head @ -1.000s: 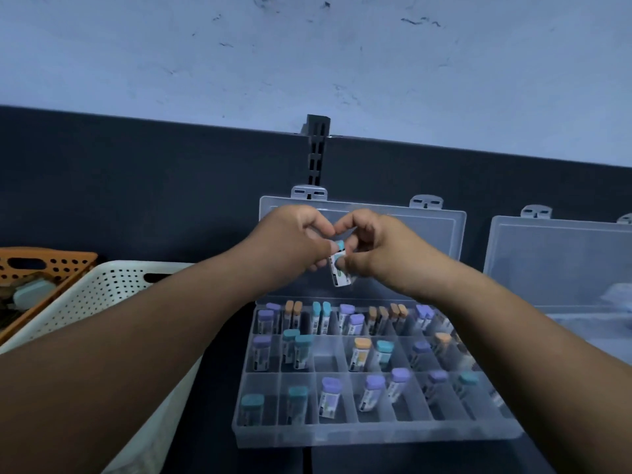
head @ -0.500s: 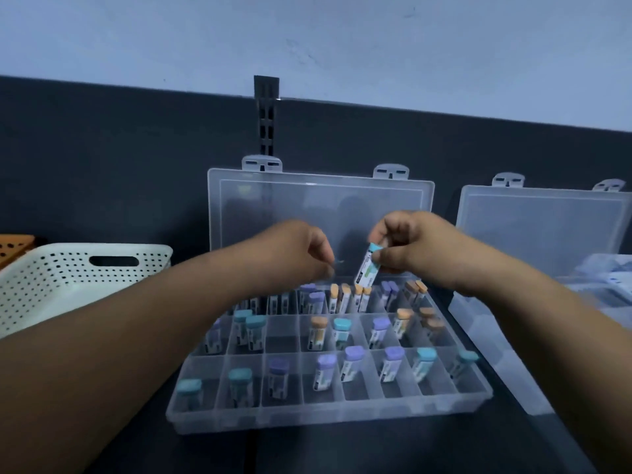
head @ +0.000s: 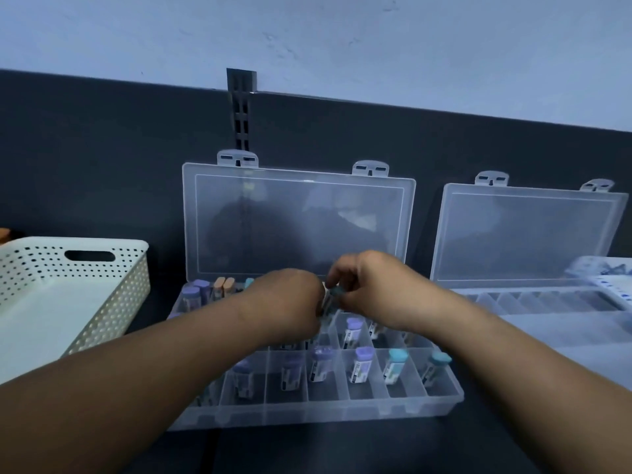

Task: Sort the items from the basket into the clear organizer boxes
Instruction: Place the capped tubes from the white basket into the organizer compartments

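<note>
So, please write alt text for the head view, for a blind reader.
Over an open clear organizer box, the right hand pinches a small teal-capped tube, the left hand close beside it. Its compartments hold tubes with purple, teal and orange caps; a white basket stands left, a second open organizer box right.

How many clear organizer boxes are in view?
2: the middle box, straight ahead, and the right box beside it, partly cut off by the frame edge.
</note>
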Action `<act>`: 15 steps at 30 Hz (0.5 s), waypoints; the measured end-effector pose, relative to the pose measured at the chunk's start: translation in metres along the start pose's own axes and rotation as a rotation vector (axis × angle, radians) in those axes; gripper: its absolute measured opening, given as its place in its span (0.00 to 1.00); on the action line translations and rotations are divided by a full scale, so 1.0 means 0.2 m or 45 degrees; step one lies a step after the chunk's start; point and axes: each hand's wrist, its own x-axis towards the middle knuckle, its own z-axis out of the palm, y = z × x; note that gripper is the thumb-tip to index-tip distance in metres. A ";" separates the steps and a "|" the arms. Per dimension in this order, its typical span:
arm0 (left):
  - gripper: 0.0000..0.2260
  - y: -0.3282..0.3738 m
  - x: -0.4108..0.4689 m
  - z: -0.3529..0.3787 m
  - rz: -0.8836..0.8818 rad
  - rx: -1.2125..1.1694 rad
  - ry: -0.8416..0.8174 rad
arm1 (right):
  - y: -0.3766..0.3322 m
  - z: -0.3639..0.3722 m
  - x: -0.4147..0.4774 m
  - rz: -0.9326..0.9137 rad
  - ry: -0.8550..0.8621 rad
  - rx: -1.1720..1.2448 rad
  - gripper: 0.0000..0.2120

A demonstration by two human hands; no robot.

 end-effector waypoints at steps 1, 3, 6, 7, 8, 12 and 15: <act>0.03 0.00 0.00 0.00 -0.017 0.014 0.020 | 0.00 0.00 0.00 -0.009 -0.017 -0.053 0.11; 0.07 0.00 -0.01 0.01 -0.052 0.039 0.046 | -0.01 0.00 0.01 -0.010 -0.063 -0.125 0.11; 0.14 0.01 -0.02 0.02 -0.103 0.095 0.096 | -0.02 -0.01 0.02 -0.009 -0.114 -0.198 0.11; 0.14 0.01 -0.02 0.02 -0.101 0.115 0.128 | -0.03 -0.01 0.02 -0.007 -0.119 -0.222 0.09; 0.13 0.01 -0.02 0.02 -0.092 0.133 0.161 | -0.03 -0.01 0.02 0.000 -0.124 -0.248 0.08; 0.14 0.00 -0.03 0.02 -0.049 0.184 0.155 | -0.05 0.04 0.04 -0.019 -0.213 -0.435 0.04; 0.13 0.00 -0.03 0.01 -0.022 0.087 0.086 | -0.07 0.07 0.03 -0.023 -0.279 -0.555 0.05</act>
